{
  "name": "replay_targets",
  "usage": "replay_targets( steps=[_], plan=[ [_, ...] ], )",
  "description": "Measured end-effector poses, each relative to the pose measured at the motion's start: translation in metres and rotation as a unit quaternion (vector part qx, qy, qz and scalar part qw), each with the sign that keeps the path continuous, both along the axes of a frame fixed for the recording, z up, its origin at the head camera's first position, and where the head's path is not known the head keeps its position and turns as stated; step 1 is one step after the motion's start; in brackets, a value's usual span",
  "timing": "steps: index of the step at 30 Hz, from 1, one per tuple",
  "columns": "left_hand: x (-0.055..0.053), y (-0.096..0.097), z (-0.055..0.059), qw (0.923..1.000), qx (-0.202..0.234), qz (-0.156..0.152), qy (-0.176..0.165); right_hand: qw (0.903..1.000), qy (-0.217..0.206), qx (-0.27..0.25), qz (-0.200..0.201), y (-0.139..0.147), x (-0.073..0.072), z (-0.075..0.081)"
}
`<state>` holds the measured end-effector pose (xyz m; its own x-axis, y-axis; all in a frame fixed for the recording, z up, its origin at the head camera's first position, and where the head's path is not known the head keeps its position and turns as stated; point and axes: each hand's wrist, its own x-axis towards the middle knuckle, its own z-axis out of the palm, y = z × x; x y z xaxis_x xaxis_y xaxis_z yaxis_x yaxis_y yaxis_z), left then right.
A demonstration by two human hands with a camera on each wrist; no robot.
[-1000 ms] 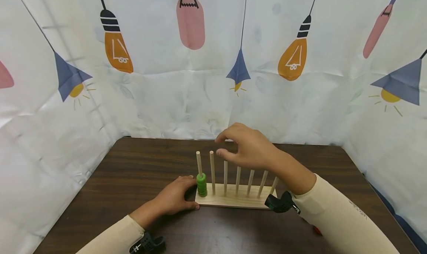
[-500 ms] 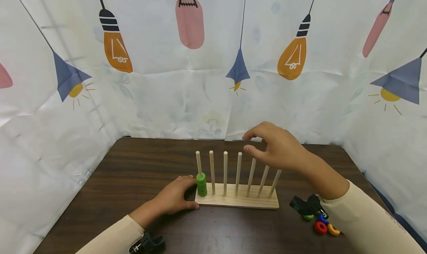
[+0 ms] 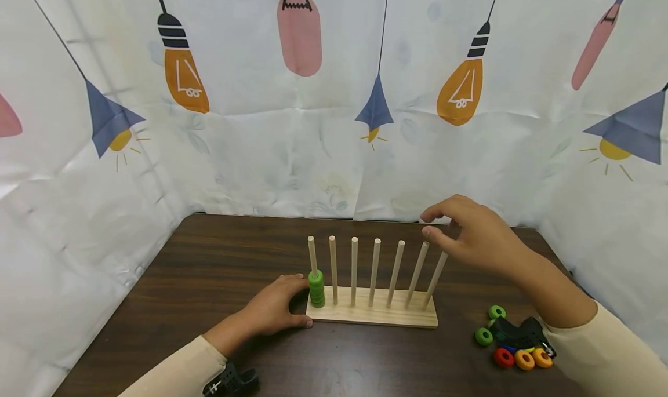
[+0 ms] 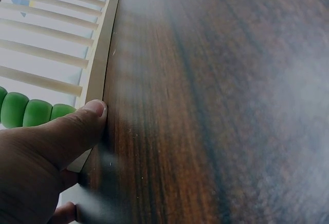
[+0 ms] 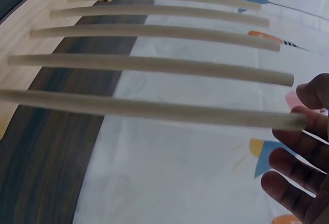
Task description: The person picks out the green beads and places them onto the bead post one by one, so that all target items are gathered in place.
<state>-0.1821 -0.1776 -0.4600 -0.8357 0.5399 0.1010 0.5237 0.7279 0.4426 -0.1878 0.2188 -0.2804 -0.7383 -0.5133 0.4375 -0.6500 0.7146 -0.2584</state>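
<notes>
A wooden peg stand with a row of several upright pegs stands on the table. Green rings are stacked on its leftmost peg. My left hand holds the stand's left end, and in the left wrist view the thumb presses on the front edge of its base. Up by the top of the rightmost peg is my right hand, thumb and fingers apart and nothing between them. The right wrist view has its fingers spread around that peg's tip; contact there is unclear.
Loose green rings, a red ring and orange rings lie on the dark wooden table at the right, some hidden under the right wrist's black strap. A white printed curtain encloses the table.
My right hand has moved rightward along the peg tops, from the left pegs to the rightmost one. This uncovers the loose rings at the right. The left hand stays in place.
</notes>
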Motion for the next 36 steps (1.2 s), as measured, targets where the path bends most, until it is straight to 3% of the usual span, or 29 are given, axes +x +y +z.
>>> replay_targets(
  steps=[16, 30, 36],
  plan=[
    [0.001, 0.000, 0.001, 1.0000, 0.000, 0.000, 0.000, 0.9994, 0.012, -0.015, -0.030, 0.049, 0.014, -0.024],
    [0.001, 0.000, 0.000, 1.0000, 0.006, 0.003, 0.000, 0.9961, -0.038, 0.025, -0.076, 0.086, 0.026, -0.068],
    [0.001, 0.000, 0.002, 1.0000, 0.004, 0.005, -0.005, 0.9917, -0.084, 0.033, -0.092, 0.100, 0.033, -0.086]
  ],
)
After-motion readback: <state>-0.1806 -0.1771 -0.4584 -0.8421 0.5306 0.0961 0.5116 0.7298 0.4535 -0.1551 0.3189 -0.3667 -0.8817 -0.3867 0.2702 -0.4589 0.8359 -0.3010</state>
